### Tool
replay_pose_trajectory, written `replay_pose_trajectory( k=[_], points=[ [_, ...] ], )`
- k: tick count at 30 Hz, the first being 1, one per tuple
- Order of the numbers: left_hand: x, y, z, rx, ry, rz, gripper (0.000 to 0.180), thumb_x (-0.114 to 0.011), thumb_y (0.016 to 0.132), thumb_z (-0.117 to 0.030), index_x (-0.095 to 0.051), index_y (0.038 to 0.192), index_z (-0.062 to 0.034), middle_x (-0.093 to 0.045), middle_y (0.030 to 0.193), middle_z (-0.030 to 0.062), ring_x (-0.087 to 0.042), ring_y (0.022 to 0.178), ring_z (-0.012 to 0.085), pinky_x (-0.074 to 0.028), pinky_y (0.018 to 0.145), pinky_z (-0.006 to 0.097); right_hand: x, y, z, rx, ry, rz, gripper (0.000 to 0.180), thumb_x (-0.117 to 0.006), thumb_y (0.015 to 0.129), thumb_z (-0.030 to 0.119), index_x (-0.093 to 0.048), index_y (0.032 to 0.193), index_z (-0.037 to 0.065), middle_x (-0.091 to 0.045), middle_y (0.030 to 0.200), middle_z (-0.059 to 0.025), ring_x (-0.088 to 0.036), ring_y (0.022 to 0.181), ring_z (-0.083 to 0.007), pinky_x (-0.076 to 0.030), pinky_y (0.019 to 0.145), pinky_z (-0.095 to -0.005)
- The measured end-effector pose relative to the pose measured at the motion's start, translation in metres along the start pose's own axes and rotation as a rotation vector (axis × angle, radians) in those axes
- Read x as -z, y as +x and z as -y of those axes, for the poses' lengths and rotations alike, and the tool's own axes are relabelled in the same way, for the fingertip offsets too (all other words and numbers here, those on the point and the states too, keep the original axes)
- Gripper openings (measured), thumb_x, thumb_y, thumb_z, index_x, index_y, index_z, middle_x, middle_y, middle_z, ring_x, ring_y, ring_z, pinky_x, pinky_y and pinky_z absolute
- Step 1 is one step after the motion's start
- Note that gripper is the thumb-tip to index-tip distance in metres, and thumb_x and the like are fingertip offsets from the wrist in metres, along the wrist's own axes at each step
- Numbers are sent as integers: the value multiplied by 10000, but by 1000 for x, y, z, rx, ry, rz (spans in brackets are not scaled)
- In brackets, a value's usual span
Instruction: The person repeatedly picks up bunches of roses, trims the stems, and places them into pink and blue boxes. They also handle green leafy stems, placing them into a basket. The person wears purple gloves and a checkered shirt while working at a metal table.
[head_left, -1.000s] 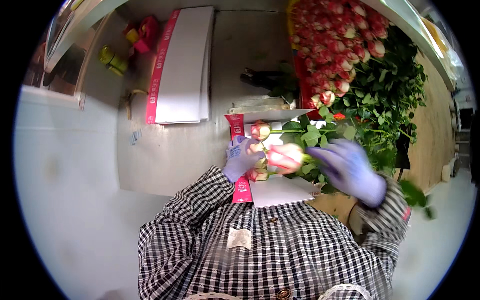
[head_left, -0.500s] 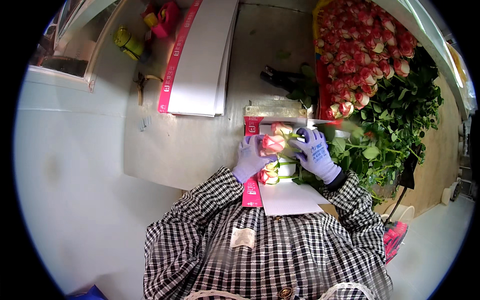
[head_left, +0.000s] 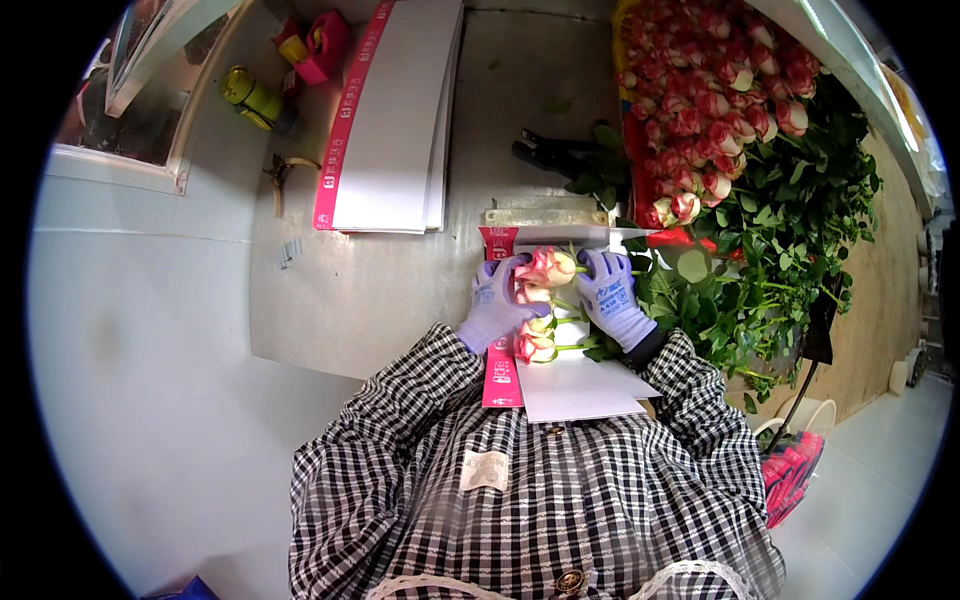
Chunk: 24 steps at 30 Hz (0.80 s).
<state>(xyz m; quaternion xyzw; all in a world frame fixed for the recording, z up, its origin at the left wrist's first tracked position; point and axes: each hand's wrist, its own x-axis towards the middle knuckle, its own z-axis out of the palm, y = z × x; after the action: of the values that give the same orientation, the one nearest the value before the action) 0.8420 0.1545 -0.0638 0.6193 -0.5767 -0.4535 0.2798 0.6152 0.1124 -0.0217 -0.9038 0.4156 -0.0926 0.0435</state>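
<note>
Several pink-and-cream roses (head_left: 534, 348) lie in a column on a white sheet with a pink border (head_left: 575, 396), heads to the left and stems to the right. My left hand (head_left: 493, 308), in a lilac glove, rests at the left of the blooms, thumb and forefinger spread around the upper heads. At the top of the column is one rose (head_left: 548, 267). My right hand (head_left: 612, 297), gloved alike, is closed at its stem just right of the bloom; the fingertips are partly hidden.
A large heap of roses (head_left: 700, 120) with leafy stems (head_left: 760, 270) fills the right side. Stacked white sheets (head_left: 390, 130) lie at the back left, near a green bottle (head_left: 252, 98) and a pink container (head_left: 325, 47). Beyond the sheet are a metal bar (head_left: 545, 216) and a black-handled tool (head_left: 548, 153).
The top rose has settled upward into line at the head of the column. My right hand has shifted slightly left, and my left hand has moved a little left and up.
</note>
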Motion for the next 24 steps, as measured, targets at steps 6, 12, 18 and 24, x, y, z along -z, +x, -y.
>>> replay_pose_trajectory(
  k=[6, 12, 18, 24],
  points=[
    [-6, 3, -21, 121, 106, -131, 585, -833, 660, -348, -588, 1138, -115, -469, 1175, 143, -446, 1131, 322, -401, 975, 407, 16, -1, -6, -71, 355, -41, 222, -663, 737, 132, -643, 957, 152, -539, 1165, -117, -507, 1095, -315, -389, 943, -454],
    [-10, -3, -16, 194, 81, -126, 605, -776, 706, -448, -564, 1197, -165, -451, 1264, 200, -403, 1197, 386, -319, 1042, 488, 142, 17, -28, -349, 1111, -330, 307, -650, 745, -65, -627, 1032, 42, -651, 1001, -116, -640, 867, -267, -513, 763, -335],
    [-9, -1, -26, 199, 23, -144, 610, -767, 709, -494, -582, 1181, -155, -428, 1287, 206, -381, 1219, 389, -332, 1040, 481, 65, 2, -14, -247, 233, 96, 424, -664, 844, 270, -575, 1223, 99, -622, 1147, -132, -600, 1026, -305, -476, 877, -405],
    [-15, 6, -5, 125, -107, -123, 589, -803, 669, -449, -609, 1142, -155, -459, 1228, 178, -434, 1165, 364, -364, 1009, 455, 69, 2, -31, -91, -114, -21, 328, -650, 799, 191, -607, 1122, 162, -610, 1003, -33, -593, 859, -224, -462, 759, -383]
  ],
)
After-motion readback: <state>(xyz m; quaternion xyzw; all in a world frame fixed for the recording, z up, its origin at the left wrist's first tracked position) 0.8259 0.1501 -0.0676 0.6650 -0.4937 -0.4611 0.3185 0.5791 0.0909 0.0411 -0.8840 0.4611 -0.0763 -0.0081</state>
